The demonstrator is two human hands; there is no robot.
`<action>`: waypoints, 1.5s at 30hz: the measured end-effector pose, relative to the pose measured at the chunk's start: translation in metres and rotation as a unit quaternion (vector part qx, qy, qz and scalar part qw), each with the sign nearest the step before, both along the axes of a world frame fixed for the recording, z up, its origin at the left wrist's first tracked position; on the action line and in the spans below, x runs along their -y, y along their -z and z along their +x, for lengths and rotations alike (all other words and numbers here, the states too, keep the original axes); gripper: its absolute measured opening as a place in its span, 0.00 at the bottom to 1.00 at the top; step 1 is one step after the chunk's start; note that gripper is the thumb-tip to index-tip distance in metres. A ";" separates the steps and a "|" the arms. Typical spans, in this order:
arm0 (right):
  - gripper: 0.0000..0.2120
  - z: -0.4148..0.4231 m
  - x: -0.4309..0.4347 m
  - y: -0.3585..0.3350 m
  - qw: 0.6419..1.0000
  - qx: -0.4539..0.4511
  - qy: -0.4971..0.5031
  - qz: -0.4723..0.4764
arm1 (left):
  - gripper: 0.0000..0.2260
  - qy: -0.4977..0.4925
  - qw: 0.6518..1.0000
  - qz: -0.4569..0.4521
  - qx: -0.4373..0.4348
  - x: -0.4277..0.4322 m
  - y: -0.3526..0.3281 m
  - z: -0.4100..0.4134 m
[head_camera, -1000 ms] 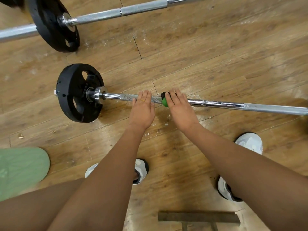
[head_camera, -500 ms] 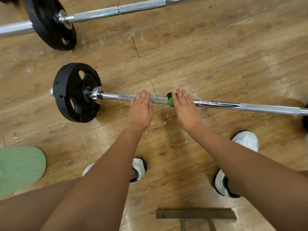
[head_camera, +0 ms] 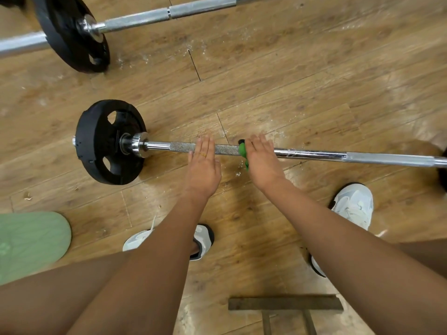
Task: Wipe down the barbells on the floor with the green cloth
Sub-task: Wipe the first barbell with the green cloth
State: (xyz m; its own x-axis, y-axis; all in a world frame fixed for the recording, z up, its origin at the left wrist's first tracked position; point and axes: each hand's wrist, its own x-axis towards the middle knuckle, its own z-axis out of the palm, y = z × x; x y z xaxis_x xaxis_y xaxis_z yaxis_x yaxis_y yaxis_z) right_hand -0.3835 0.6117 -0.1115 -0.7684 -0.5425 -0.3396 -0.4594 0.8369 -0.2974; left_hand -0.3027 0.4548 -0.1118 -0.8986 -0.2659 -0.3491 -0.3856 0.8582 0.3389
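Hands both lie on the near barbell (head_camera: 362,158), which rests on the wooden floor (head_camera: 302,81) across the middle of the view. At far left a green mat (head_camera: 31,243) lies well apart from the bar's black plate (head_camera: 108,141). Next, the left hand (head_camera: 203,168) rests flat on the knurled section, fingers straight and reaching past the bar, holding nothing; it has kept its place over the last second. Just beside it, the green cloth (head_camera: 242,151) is bunched round the bar and peeks from under the right hand (head_camera: 262,160), whose straight fingers press it down; the thumb is hidden. Cloth and hand sit a little farther from the plate than a second ago, hardly changed from half a second back. Rightward the bar runs on to the frame edge, where a dark plate (head_camera: 443,170) is cut off. Open floor lies between this bar and the second barbell (head_camera: 169,13) above; white shoes (head_camera: 355,206) and a metal frame (head_camera: 285,304) stand below.
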 end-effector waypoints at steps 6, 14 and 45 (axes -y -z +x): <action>0.39 0.013 -0.020 0.003 1.000 -0.008 -0.025 -0.010 | 0.26 -0.003 1.000 -0.004 0.014 -0.006 -0.001 0.016; 0.35 0.029 -0.004 0.005 0.997 0.008 -0.074 -0.030 | 0.26 0.010 0.996 -0.076 0.047 -0.017 -0.006 0.020; 0.39 0.097 -0.077 -0.001 0.997 0.008 -0.076 0.019 | 0.32 -0.042 0.988 -0.004 0.145 -0.057 -0.011 0.104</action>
State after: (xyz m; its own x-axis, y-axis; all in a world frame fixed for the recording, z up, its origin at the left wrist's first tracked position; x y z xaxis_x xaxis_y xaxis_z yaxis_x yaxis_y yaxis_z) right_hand -0.2864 0.6885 -0.1102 -0.6728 -0.6389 -0.3730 -0.5772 0.7687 -0.2756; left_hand -0.1983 0.5118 -0.1007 -0.7350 -0.3402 -0.5865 -0.5363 0.8210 0.1959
